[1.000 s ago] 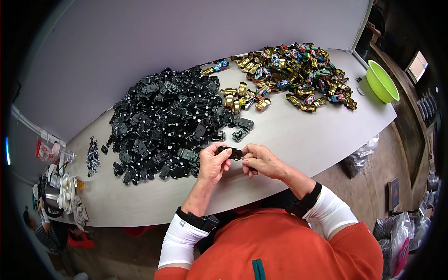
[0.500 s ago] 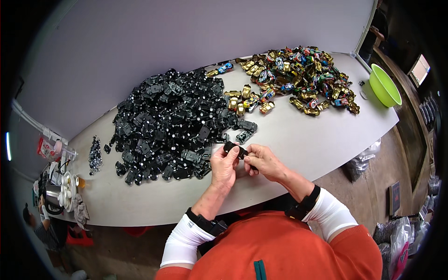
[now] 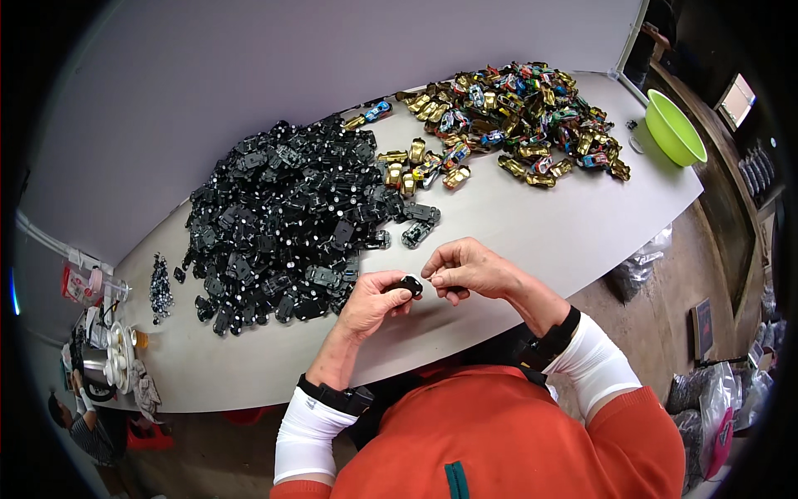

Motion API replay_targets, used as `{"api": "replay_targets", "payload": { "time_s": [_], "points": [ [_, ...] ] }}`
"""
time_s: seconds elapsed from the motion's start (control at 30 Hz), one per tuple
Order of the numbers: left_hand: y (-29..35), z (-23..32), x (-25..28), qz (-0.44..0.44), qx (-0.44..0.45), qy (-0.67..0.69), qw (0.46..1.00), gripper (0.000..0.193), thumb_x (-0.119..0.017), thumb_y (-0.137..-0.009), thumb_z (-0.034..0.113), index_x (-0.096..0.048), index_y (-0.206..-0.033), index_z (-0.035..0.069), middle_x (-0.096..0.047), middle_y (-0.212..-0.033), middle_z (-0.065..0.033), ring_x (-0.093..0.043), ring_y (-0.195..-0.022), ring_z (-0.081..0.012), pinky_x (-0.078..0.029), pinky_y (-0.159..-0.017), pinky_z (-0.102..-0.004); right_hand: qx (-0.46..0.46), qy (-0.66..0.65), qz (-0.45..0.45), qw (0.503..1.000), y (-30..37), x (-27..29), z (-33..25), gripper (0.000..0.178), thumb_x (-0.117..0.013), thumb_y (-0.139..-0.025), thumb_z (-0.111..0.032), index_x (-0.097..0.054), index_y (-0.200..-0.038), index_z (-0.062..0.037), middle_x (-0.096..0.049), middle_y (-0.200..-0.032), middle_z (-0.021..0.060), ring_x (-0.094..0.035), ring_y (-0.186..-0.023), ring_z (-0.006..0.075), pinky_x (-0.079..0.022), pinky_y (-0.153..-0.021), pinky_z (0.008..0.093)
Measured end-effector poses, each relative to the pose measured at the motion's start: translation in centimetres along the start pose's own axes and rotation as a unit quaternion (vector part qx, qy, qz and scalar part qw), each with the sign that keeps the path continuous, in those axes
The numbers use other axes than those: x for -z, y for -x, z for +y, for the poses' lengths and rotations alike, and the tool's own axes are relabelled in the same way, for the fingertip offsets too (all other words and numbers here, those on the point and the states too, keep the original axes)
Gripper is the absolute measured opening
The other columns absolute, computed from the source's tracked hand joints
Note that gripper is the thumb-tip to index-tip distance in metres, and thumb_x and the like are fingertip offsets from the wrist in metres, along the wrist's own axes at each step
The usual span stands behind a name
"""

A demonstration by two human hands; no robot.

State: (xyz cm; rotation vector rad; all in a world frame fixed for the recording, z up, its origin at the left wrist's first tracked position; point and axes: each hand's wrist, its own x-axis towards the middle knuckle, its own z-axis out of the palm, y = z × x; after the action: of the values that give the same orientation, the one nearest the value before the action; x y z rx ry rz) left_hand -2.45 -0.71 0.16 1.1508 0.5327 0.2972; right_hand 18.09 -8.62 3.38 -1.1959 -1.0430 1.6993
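Observation:
In my left hand (image 3: pixel 366 306) a small black toy car chassis (image 3: pixel 407 285) is gripped between thumb and fingers, just above the table. My right hand (image 3: pixel 480 269) is close by on its right, fingers curled and pinched together. Something dark shows under those fingers, too small and covered to name. Beyond my left hand spreads a big heap of black toy car chassis (image 3: pixel 283 224) with small wheels. A few loose chassis (image 3: pixel 421 214) lie at its right edge, in front of my hands. Farther back is a heap of gold and multicoloured toy car bodies (image 3: pixel 507 125).
A green bowl (image 3: pixel 675 129) stands at the table's right end. Small wheel-like parts (image 3: pixel 160 287) form a little pile at the left, near a tray with white cups (image 3: pixel 120 358) and a kettle (image 3: pixel 98 370). Another person (image 3: pixel 87 420) is at the far left. Filled plastic bags (image 3: pixel 706 399) sit at the lower right.
My hands were together on a black chassis; now they are slightly apart, with the chassis in the left hand. The whole view has shifted a little.

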Motion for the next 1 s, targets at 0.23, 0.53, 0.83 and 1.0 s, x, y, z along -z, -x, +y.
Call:
{"api": "replay_targets", "payload": {
  "time_s": [0.23,0.53,0.83,1.0],
  "points": [
    [-0.5,-0.1,-0.6,-0.033,-0.011,-0.011,0.999,0.013,-0.056,-0.082,0.005,-0.063,-0.092,0.002,-0.06,-0.076,0.0007,-0.048,-0.061,-0.0044,-0.038,-0.054,-0.0171,0.009,0.01,-0.033,0.999,0.2,-0.1,0.4,0.011,-0.057,-0.08,-0.004,-0.055,-0.089,0.0025,-0.058,-0.067,0.0073,-0.055,-0.052,0.0104,-0.041,-0.045,0.0201],
    [-0.6,0.1,-0.7,-0.026,-0.008,-0.023,0.999,0.012,-0.059,-0.082,0.009,-0.063,-0.09,0.002,-0.059,-0.081,-0.0022,-0.049,-0.066,-0.0065,-0.038,-0.057,-0.0178,0.016,0.011,-0.029,0.999,0.2,-0.4,0.3,0.006,-0.057,-0.081,-0.003,-0.053,-0.084,0.0001,-0.058,-0.068,0.0062,-0.054,-0.052,0.0092,-0.041,-0.044,0.0194],
    [-0.6,0.2,-1.2,0.01,-0.046,-0.016,0.999,0.013,-0.058,-0.081,0.005,-0.063,-0.091,0.0,-0.059,-0.076,-0.0025,-0.046,-0.057,-0.0057,-0.036,-0.05,-0.0171,0.076,0.136,0.028,0.987,-0.8,-0.7,1.0,0.006,-0.057,-0.081,-0.003,-0.053,-0.083,0.0007,-0.058,-0.068,0.0058,-0.053,-0.051,0.0086,-0.042,-0.045,0.0213],
    [-0.5,-0.5,-1.8,0.064,-0.023,0.005,0.998,0.015,-0.058,-0.082,0.006,-0.061,-0.095,-0.001,-0.059,-0.073,-0.0036,-0.044,-0.052,-0.0051,-0.034,-0.046,-0.0162,0.104,0.27,0.095,0.952,-0.8,-1.6,0.8,0.007,-0.054,-0.081,-0.002,-0.054,-0.086,0.0024,-0.056,-0.067,0.0049,-0.052,-0.053,0.0079,-0.042,-0.045,0.0217]
  ]
}}
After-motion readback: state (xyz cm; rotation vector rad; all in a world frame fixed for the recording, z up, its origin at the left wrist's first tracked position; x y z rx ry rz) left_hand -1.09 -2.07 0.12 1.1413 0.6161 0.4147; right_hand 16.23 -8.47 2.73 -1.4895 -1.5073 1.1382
